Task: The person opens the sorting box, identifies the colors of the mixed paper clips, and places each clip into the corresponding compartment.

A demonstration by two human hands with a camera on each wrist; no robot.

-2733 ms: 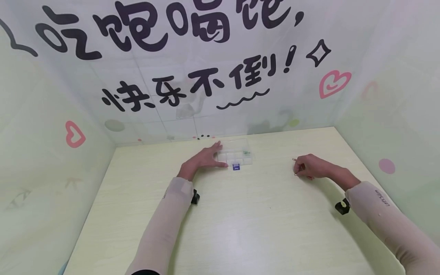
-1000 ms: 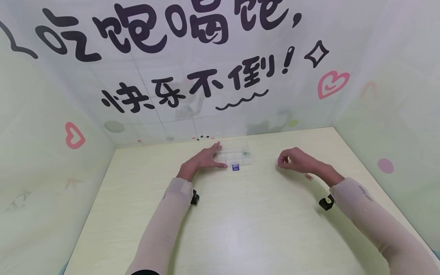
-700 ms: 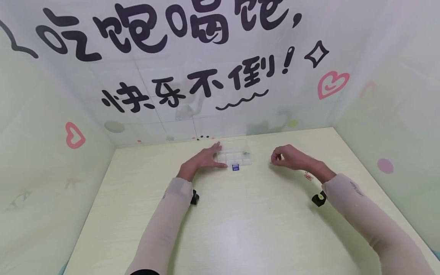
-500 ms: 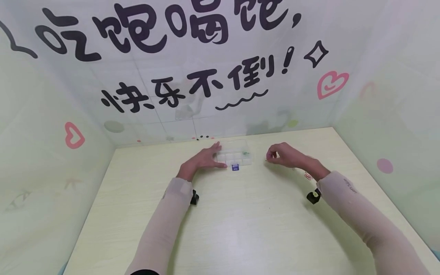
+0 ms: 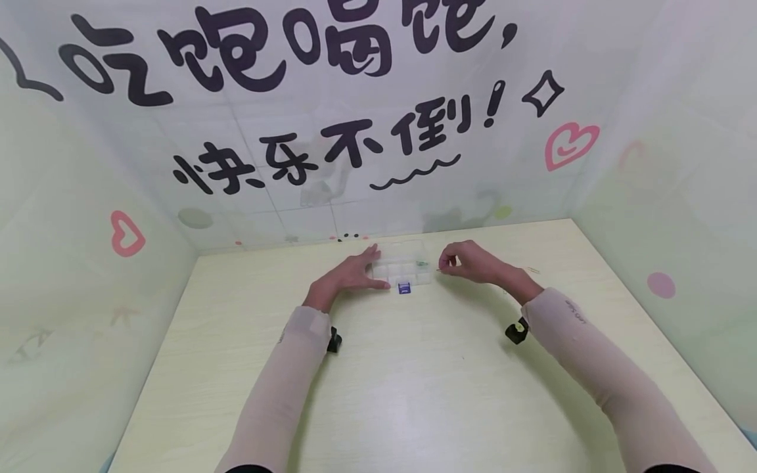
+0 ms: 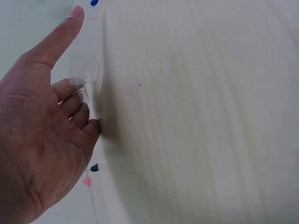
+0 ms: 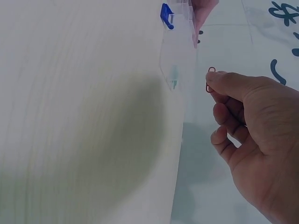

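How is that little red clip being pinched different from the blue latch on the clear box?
Colour: the clip is red, the latch blue.
Shape: the clip is thin bent wire with a rounded end; the latch looks chunkier and more angular.
Place: the clip is held in the right grip, apart from the box, while the latch sits at the box's front edge.
Both are small and strongly coloured.

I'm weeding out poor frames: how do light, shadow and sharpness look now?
Head: pale glare on the table, clear box washed out; right wrist: broad, soft-edged shadow across the table, red clip readable, green item blurry through the plastic; left wrist: hazy, soft shadow beside the left hand.
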